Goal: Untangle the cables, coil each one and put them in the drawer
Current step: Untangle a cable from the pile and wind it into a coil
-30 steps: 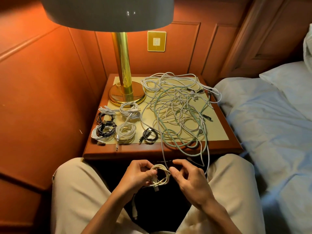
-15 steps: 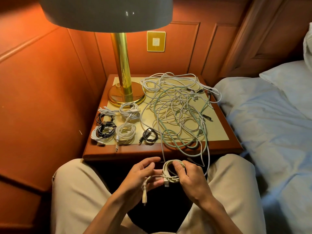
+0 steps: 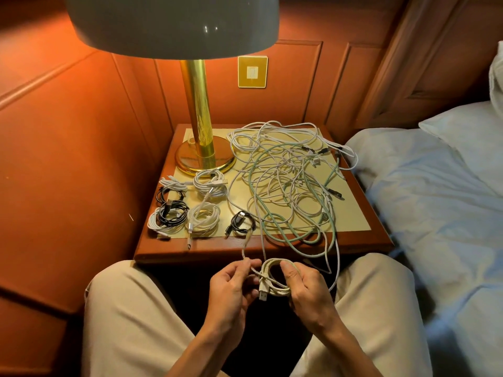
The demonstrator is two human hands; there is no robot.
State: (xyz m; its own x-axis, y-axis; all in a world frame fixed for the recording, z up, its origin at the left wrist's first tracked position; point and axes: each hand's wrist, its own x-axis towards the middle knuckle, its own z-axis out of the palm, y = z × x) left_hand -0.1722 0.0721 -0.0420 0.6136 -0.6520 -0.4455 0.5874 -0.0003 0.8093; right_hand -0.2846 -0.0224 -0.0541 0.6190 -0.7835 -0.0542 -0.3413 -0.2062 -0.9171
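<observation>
A brass table lamp (image 3: 202, 148) stands at the back left of the surface (image 3: 362, 242) in front of you, its round base resting on the pale yellow inset panel (image 3: 351, 213). Its broad pale shade (image 3: 171, 23) fills the top of your view. On the wall behind the lamp's stem you see a gold-framed switch plate (image 3: 252, 71), set into reddish-brown wood panelling (image 3: 68, 126) that runs along your left and across the back. To your right lies a bed (image 3: 435, 213) with pale blue-white sheets, and a pillow (image 3: 473, 131) sits at its far end.
</observation>
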